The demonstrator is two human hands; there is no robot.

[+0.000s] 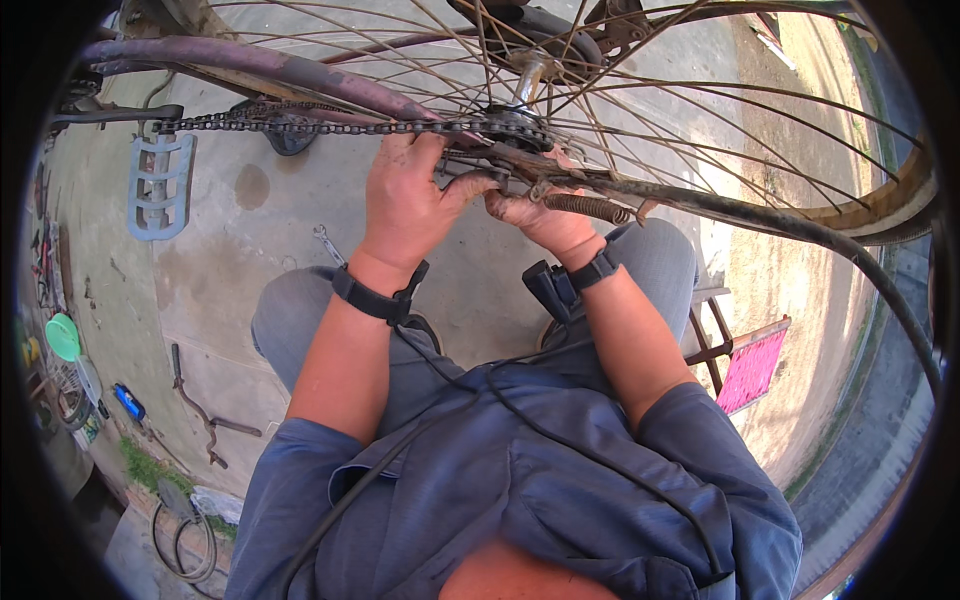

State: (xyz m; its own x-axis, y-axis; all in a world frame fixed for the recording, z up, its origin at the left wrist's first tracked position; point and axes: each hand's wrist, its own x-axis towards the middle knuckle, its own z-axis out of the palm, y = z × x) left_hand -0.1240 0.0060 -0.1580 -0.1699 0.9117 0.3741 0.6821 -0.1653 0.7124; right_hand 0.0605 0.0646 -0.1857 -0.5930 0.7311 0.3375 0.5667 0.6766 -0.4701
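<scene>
A bicycle's rear wheel (690, 135) fills the upper right, its spokes rusty. The greasy bicycle chain (300, 125) runs from the crank at the left to the rear sprocket (515, 128). My left hand (405, 200) is closed at the lower run of the chain, its thumb reaching toward the axle. Beside it, my right hand (545, 215) is closed around the worn bicycle frame (600, 185) near the axle, with some fingers behind it. A rusty coil spring (588, 207) lies just above my right wrist. Frame parts partly hide what the fingertips touch.
A grey pedal (160, 187) hangs at the left. On the concrete lie a wrench (328, 244) and a bent metal rod (205, 400). A pink-topped stool (755, 365) stands at the right. Black cables (610, 450) cross my shirt from the wrist straps.
</scene>
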